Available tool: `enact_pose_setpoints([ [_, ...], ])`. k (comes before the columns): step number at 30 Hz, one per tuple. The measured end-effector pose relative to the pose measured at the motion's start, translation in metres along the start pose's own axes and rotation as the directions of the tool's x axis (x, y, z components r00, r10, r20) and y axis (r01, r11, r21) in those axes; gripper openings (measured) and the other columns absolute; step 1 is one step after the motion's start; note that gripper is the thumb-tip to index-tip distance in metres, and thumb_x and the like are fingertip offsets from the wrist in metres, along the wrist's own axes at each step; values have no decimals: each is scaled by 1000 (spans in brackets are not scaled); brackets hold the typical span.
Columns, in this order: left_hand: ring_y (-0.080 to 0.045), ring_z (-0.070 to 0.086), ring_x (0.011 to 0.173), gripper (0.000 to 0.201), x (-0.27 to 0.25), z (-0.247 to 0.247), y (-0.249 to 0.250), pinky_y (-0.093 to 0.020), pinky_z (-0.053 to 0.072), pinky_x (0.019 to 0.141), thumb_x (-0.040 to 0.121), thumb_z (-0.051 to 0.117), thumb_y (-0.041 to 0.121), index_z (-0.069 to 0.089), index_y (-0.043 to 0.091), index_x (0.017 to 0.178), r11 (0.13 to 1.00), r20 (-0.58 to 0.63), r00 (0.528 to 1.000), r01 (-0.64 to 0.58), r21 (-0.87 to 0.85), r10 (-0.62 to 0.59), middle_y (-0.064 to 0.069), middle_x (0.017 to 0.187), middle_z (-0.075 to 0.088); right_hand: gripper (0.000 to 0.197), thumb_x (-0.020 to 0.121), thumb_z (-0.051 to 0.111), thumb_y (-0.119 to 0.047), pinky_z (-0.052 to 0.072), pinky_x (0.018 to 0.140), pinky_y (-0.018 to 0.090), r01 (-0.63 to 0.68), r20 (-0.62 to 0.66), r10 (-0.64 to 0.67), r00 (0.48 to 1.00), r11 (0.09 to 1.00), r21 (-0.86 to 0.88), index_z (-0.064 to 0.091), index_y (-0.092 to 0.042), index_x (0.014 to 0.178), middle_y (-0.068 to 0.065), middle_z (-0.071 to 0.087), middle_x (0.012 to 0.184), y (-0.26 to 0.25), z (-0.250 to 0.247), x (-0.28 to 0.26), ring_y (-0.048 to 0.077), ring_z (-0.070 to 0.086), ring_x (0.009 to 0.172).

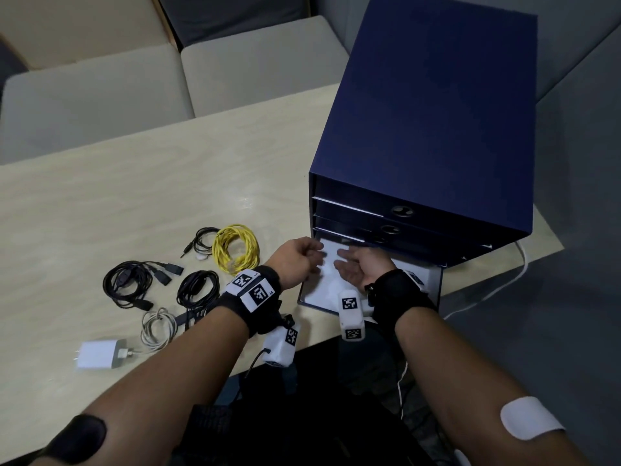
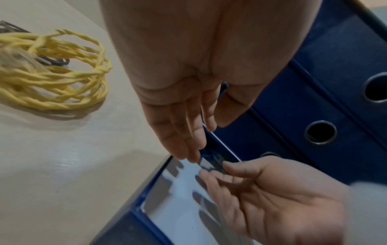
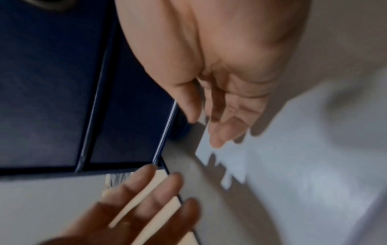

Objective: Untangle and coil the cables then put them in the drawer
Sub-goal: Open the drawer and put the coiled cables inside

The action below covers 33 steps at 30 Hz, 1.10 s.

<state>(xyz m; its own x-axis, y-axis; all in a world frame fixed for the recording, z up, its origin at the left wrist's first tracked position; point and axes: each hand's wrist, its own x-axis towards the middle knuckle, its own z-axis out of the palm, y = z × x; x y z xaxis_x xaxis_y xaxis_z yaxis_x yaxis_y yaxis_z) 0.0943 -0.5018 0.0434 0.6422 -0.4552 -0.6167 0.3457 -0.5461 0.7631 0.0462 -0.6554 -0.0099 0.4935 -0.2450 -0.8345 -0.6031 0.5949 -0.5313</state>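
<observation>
Both hands, left hand and right hand, fingers relaxed and holding nothing, hover over the pulled-out white-lined bottom drawer of the navy cabinet, coiled yellow cable, black cable bundles and white cable with charger left of that drawer on the pale wooden table.

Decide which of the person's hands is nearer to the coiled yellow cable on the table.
Left. The left hand hangs at the open drawer's left edge, just right of the yellow cable. The right hand is over the drawer's white inside, farther right.
</observation>
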Motion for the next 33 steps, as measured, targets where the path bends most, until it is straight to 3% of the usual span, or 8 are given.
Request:
enact_pose_setpoints([
  [4,-16,61,79,28,-10,-12,0,-26,49,66,93,46,0,56,6,118,999,-69,997,-43,8,43,-7,101,66,6,95,53,-7,41,40,18,57,74,-40,996,971,-231,57,-10,93,8,63,77,-3,1,-14,13,57,49],
  [7,-15,60,77,27,-16,-28,-9,-27,48,66,94,44,2,56,6,119,998,-168,984,-61,-27,56,-7,99,63,11,94,56,-9,38,42,20,104,146,-60,987,943,-317,56,-11,83,5,60,64,-1,13,-23,12,55,45],
  [13,-14,58,73,27,-35,-75,-44,-25,51,64,89,48,-6,61,6,109,989,-377,925,-91,-120,39,-9,98,62,13,95,54,-8,37,45,22,245,302,-126,945,883,-399,53,-11,83,6,58,69,2,65,-44,16,53,52],
  [18,-24,63,93,22,-47,-123,-75,-36,51,84,84,57,3,65,17,99,996,-495,869,-48,-70,7,-3,99,66,9,92,59,-11,41,41,20,318,316,-180,932,826,-466,55,-12,85,8,59,79,14,114,-46,18,55,56],
  [21,-26,61,105,25,-48,-140,-87,-41,50,94,87,56,7,63,17,108,999,-462,887,-18,-44,-5,-6,111,66,13,88,67,-20,46,51,30,307,251,-198,947,781,-544,56,-13,92,9,58,80,24,138,-38,25,54,63],
  [25,-25,57,116,43,-41,-149,-94,-43,48,98,86,54,8,56,12,129,1000,-349,937,21,23,-11,-8,128,60,39,90,66,-31,49,61,34,246,123,-220,968,723,-646,50,-13,121,6,55,75,38,158,-29,22,50,61],
  [29,-22,52,123,53,-30,-150,-99,-31,41,104,84,56,13,51,16,137,990,-259,966,27,142,11,-7,137,55,44,95,57,-33,55,71,43,222,63,-240,969,722,-656,48,-11,132,12,62,93,52,169,-20,26,55,71],
  [33,-22,52,121,56,-23,-151,-101,-19,37,93,86,54,12,45,17,142,985,-230,973,48,163,-9,-7,140,51,40,96,54,-35,52,60,37,204,18,-251,968,737,-645,53,-11,128,8,59,77,62,174,-14,25,53,58],
])
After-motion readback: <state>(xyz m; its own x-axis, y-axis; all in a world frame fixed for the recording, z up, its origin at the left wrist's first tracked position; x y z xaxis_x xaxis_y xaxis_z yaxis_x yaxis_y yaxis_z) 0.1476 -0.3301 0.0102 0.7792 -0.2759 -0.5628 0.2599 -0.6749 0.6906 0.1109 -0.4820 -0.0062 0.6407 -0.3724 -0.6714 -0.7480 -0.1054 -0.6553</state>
